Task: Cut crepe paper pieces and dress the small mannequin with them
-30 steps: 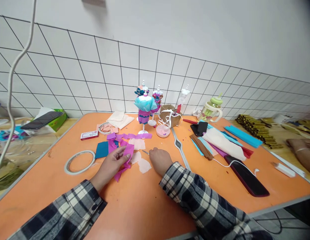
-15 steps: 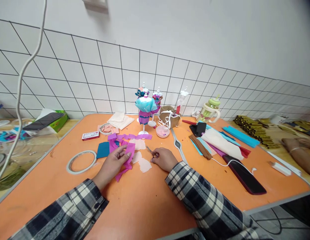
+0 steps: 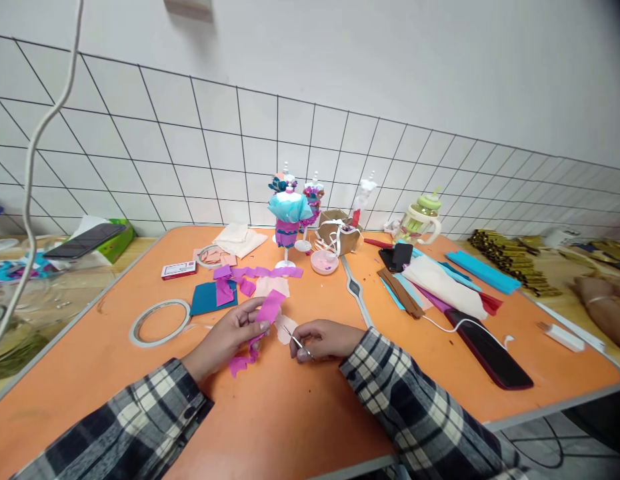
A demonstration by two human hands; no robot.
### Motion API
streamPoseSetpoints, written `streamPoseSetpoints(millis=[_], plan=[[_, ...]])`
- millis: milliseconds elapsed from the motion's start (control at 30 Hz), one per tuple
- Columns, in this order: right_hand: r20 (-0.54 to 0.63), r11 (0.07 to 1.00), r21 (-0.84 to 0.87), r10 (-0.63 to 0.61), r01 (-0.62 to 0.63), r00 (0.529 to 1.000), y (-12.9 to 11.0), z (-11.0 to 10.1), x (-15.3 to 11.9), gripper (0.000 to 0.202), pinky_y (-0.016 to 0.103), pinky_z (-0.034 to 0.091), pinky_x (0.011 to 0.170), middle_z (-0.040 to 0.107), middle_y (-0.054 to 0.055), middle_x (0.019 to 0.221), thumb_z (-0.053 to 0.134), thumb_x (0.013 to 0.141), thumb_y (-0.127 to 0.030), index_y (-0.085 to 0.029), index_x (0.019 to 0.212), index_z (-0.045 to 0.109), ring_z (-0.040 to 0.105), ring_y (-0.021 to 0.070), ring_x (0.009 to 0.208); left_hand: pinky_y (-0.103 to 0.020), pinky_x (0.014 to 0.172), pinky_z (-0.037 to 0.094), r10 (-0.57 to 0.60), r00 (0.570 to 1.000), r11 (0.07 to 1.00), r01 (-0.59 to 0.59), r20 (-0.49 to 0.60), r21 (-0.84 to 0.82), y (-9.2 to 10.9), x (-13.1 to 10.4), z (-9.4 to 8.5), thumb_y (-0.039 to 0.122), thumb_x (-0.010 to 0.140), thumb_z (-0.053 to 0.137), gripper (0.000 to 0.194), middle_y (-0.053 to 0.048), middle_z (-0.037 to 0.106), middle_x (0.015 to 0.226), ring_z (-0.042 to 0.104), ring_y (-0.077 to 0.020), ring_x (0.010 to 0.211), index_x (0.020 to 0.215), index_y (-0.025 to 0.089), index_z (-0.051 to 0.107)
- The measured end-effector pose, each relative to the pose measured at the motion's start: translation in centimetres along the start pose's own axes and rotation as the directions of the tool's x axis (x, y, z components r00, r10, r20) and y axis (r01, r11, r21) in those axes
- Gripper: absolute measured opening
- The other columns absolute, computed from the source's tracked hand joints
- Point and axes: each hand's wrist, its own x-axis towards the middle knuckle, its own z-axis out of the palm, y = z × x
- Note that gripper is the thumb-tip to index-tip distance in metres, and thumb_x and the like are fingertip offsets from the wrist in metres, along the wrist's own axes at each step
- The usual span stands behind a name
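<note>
Between the thumb and fingers of my left hand (image 3: 235,331) is a magenta crepe paper strip (image 3: 271,306), its lower end trailing toward the table. My right hand (image 3: 323,338) is closed round small scissors (image 3: 296,339), whose tips point up and left toward the strip, apart from it. Under and behind the strip lie pale pink paper pieces (image 3: 287,331). More magenta paper (image 3: 245,273) is spread farther back, beside a teal paper square (image 3: 203,298). Behind it stands a small dress form (image 3: 289,220) with a light blue ruffled top and purple skirt.
A tape roll (image 3: 160,323) lies at left, near a small red-and-white box (image 3: 179,269). Behind are a pink bowl (image 3: 325,262) and a cardboard box (image 3: 337,232). On the right are a bottle (image 3: 425,217), paper rolls (image 3: 445,287) and a phone (image 3: 490,350). Another person's hand (image 3: 603,300) shows far right.
My left hand has lifted and turned the magenta strip to the right. My right hand has come lower and nearer to me, with the scissors angled up and left.
</note>
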Motion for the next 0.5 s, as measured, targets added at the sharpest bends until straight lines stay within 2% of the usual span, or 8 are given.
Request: streamPoseSetpoints(millis=[133,233,333,500], plan=[[-0.003,0.983,-0.177,-0.055,0.053,0.999,-0.11,0.04,-0.04,0.032,0.019,0.037,0.062,0.056,-0.001,0.077,0.07,0.074,-0.045,-0.015,0.084,0.063,0.049,0.0096,0.07,-0.022,0.046,0.042,-0.024,0.994,0.988,0.007,0.108,0.155,0.06,-0.24,0.28,0.037,0.076,0.074,0.058,0.003,0.057,0.069,0.047,-0.0085,0.048,0.128,0.021,0.053],[-0.008,0.976,-0.214,-0.052,0.049,0.999,-0.29,0.21,-0.12,0.031,0.02,0.036,0.06,0.056,-0.003,0.075,0.07,0.075,-0.045,-0.017,0.084,0.062,0.048,0.0089,0.066,-0.023,0.049,0.042,-0.018,0.989,0.975,-0.015,0.148,0.221,0.14,-0.27,0.42,0.038,0.075,0.073,0.052,-0.002,0.065,0.081,0.053,-0.011,0.054,0.122,0.02,0.058],[-0.016,0.972,-0.232,-0.044,0.039,0.999,-0.55,0.34,-0.2,0.03,0.02,0.035,0.06,0.056,-0.003,0.074,0.07,0.075,-0.045,-0.016,0.082,0.062,0.047,0.0085,0.065,-0.024,0.053,0.044,-0.009,0.99,0.973,-0.024,0.141,0.231,0.16,-0.24,0.51,0.038,0.074,0.074,0.05,-0.007,0.069,0.096,0.059,-0.0139,0.063,0.118,0.019,0.06],[-0.02,0.973,-0.229,-0.037,0.031,0.999,-0.86,0.45,-0.17,0.03,0.02,0.034,0.06,0.055,-0.004,0.073,0.071,0.074,-0.044,-0.017,0.08,0.061,0.046,0.0076,0.063,-0.023,0.052,0.043,-0.011,0.987,0.977,-0.024,0.163,0.21,0.06,-0.18,0.52,0.037,0.075,0.073,0.05,-0.006,0.069,0.092,0.057,-0.0125,0.06,0.119,0.019,0.057]])
